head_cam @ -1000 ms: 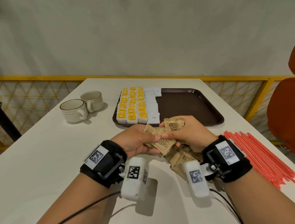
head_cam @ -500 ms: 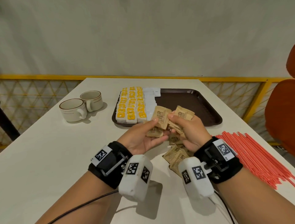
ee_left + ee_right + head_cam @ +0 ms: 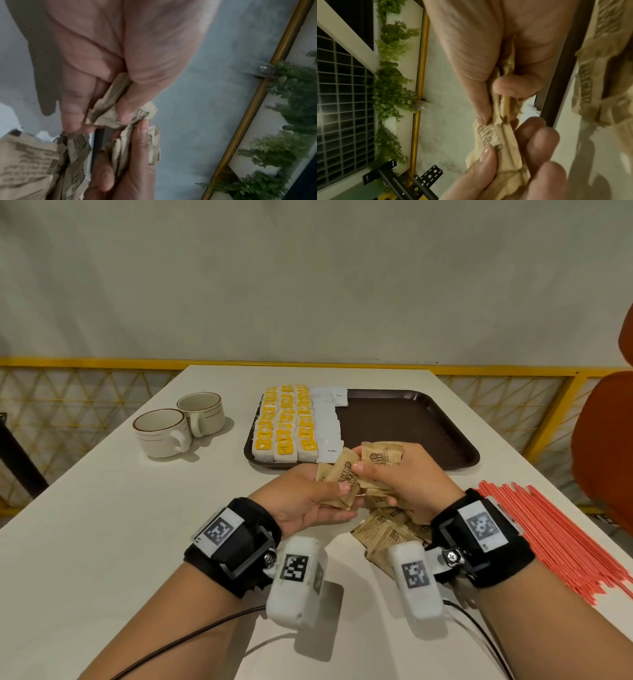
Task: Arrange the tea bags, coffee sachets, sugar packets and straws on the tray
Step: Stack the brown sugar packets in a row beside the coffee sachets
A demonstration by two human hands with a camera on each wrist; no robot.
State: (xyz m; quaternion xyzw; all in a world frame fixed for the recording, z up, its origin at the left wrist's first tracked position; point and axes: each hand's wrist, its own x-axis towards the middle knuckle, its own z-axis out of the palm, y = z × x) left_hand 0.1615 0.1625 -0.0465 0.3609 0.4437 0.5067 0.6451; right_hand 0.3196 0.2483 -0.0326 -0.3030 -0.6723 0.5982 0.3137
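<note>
My left hand (image 3: 318,494) and right hand (image 3: 394,481) meet just in front of the brown tray (image 3: 411,422), each pinching brown sugar packets (image 3: 342,474). The right hand holds a small bunch, one packet (image 3: 382,457) sticking up above the thumb. In the left wrist view the thumb and fingers clamp crumpled brown packets (image 3: 116,116); the right wrist view shows the same grip on the packets (image 3: 501,111). More brown packets (image 3: 380,532) lie loose on the table under my hands. Yellow-labelled tea bags (image 3: 284,422) and white coffee sachets (image 3: 329,422) fill the tray's left side. Red straws (image 3: 555,542) lie at the right.
Two beige cups (image 3: 178,426) stand left of the tray. The tray's right half is bare. An orange chair (image 3: 606,446) stands past the table's right edge, and a yellow railing (image 3: 102,364) runs behind the white table (image 3: 102,525).
Both hands rose from the packet pile toward the tray's front edge, carrying brown packets. The packets in the hands have been shuffled between the fingers.
</note>
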